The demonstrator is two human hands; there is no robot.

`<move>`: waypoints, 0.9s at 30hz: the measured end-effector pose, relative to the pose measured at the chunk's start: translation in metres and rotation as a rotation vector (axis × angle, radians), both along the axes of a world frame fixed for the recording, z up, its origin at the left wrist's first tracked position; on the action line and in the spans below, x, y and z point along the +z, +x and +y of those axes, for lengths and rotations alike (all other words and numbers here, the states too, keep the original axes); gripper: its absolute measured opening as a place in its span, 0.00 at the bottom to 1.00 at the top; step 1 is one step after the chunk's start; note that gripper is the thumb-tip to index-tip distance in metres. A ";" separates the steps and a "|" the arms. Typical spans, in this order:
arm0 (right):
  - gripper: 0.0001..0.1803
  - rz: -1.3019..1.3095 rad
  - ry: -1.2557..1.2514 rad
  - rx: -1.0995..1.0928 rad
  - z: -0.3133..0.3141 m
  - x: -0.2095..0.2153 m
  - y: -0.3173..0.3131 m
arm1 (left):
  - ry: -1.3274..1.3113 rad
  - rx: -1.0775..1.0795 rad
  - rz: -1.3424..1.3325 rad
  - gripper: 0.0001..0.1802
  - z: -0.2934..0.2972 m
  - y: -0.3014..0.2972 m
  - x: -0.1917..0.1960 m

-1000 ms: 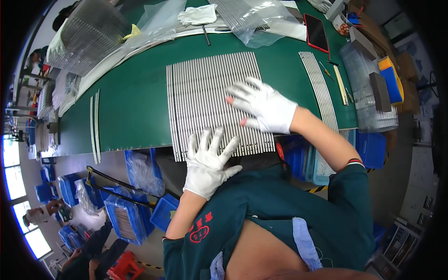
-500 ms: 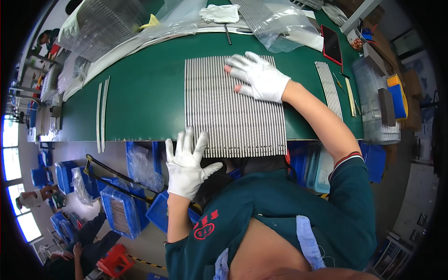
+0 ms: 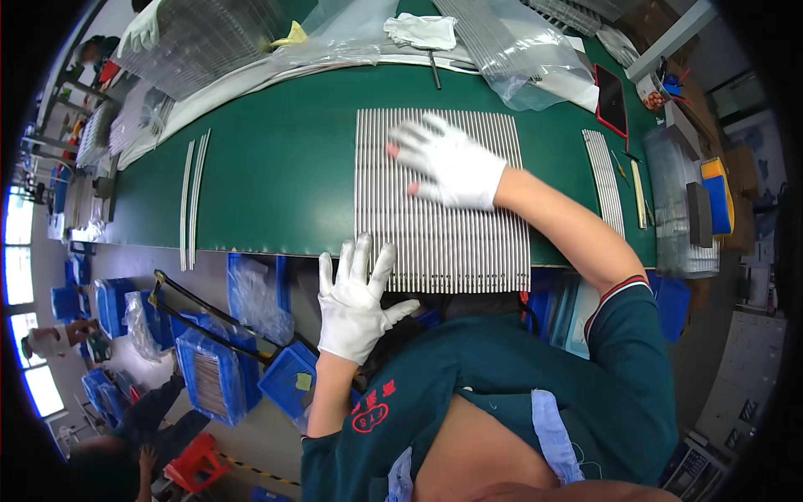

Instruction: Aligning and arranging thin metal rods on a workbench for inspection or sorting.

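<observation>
A row of thin silvery metal rods (image 3: 452,243) lies side by side on the green tabletop, their near ends jutting past its front edge. My right hand (image 3: 452,163), in a white glove with two bare fingertips showing, rests flat over the upper part of the row, fingers spread. At the row's near left corner is my left hand (image 3: 355,297), gloved in white too. Its fingers are stretched apart, with the tips at the rods' left side, and it holds nothing.
Two or three loose rods (image 3: 194,201) lie at the left. A narrower bundle of rods (image 3: 604,184) and a red-edged phone (image 3: 611,100) are on the right. Plastic bags (image 3: 523,63) and a white glove (image 3: 421,31) lie at the back. Blue crates (image 3: 216,372) stand below at the left.
My right hand has slid leftward and somewhat nearer across the rods. My left hand stays by the near left corner, fingers still spread. The whole view has shifted slightly.
</observation>
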State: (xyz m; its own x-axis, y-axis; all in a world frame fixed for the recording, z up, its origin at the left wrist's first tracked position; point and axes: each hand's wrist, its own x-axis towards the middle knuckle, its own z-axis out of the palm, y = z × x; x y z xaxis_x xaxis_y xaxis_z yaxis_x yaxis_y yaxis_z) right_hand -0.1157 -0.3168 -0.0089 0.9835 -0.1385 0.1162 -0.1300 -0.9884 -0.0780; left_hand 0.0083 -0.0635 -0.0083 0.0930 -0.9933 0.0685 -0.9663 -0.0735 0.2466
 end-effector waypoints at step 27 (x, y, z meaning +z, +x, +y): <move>0.37 -0.357 0.228 -0.215 0.058 0.028 -0.129 | -0.064 -0.099 -0.003 0.51 -0.022 0.020 0.014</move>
State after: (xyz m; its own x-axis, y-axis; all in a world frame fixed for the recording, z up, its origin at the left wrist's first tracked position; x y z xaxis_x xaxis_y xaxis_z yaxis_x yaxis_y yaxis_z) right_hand -0.2445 -0.2590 0.0190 0.8338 -0.3957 0.3849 -0.2552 -0.8945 -0.3670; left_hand 0.0283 -0.0852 0.0053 -0.0053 -0.9912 0.1322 -0.9687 0.0379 0.2453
